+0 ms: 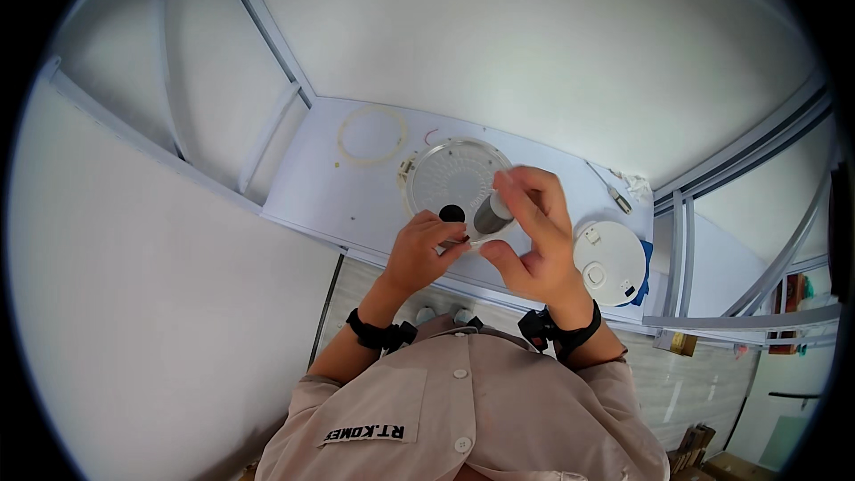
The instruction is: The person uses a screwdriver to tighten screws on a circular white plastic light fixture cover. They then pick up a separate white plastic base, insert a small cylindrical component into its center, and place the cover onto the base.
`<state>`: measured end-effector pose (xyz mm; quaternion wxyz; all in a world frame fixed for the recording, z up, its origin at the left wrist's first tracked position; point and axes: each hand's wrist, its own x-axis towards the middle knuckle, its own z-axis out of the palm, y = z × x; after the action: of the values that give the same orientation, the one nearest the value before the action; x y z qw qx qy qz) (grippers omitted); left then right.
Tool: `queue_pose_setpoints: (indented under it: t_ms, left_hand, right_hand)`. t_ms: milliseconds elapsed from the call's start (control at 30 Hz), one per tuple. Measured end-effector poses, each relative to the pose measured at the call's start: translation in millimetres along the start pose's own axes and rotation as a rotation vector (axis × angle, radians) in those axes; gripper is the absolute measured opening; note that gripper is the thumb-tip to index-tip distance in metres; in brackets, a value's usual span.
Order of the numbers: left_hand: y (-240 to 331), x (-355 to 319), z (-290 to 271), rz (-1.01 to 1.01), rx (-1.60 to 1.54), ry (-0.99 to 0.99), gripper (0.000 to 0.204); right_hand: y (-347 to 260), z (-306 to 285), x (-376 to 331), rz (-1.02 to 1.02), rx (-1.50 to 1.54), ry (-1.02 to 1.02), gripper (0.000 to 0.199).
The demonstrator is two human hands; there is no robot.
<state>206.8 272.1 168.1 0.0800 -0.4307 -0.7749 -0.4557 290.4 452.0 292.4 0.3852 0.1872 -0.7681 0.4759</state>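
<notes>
My right hand pinches a short grey cylinder between thumb and fingers, just above the near rim of a round translucent disc with a dotted face. The disc lies on the white table. My left hand is curled with its fingertips closed on a small black round piece, right beside the cylinder. The two hands nearly touch over the disc's near edge. Both wrists wear black bands.
A thin pale ring lies at the table's back left. A white round housing rests on a blue piece at the right. A thin cable with a plug and a crumpled white scrap lie behind it. White walls surround the table.
</notes>
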Motion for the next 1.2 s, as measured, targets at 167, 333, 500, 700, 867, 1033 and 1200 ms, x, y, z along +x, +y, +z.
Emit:
queue_pose_setpoints:
  t_ms: [167, 333, 500, 700, 867, 1033, 1200]
  left_hand:
    - [-0.8, 0.1, -1.2, -0.002, 0.02, -0.022, 0.027]
    - [1.9, 2.1, 0.2, 0.003, -0.011, 0.006, 0.026]
    - [-0.8, 0.8, 0.3, 0.001, -0.026, -0.007, 0.025]
    - [0.9, 1.2, 0.0, -0.025, -0.045, -0.043, 0.024]
    - [4.3, 4.5, -2.8, -0.006, -0.06, -0.029, 0.029]
    - [-1.0, 2.1, -3.1, -0.001, -0.038, -0.054, 0.031]
    - [0.2, 2.7, -1.5, 0.018, -0.038, -0.022, 0.03]
  right_hand:
    - [4.8, -3.6, -4.3, 0.013, 0.072, -0.077, 0.055]
    - [13.4, -9.6, -12.5, -0.073, -0.104, -0.049, 0.056]
    - [-5.2, 0.1, -0.4, 0.111, 0.167, -0.013, 0.053]
    - [10.5, -14.5, -8.2, -0.008, -0.119, -0.09, 0.058]
    - [2.6, -2.9, -4.7, 0.033, 0.054, -0.046, 0.057]
    - [6.9, -10.0, -2.4, 0.046, 0.001, -0.131, 0.06]
    - [13.3, -10.9, -16.7, -0.042, -0.216, -0.115, 0.064]
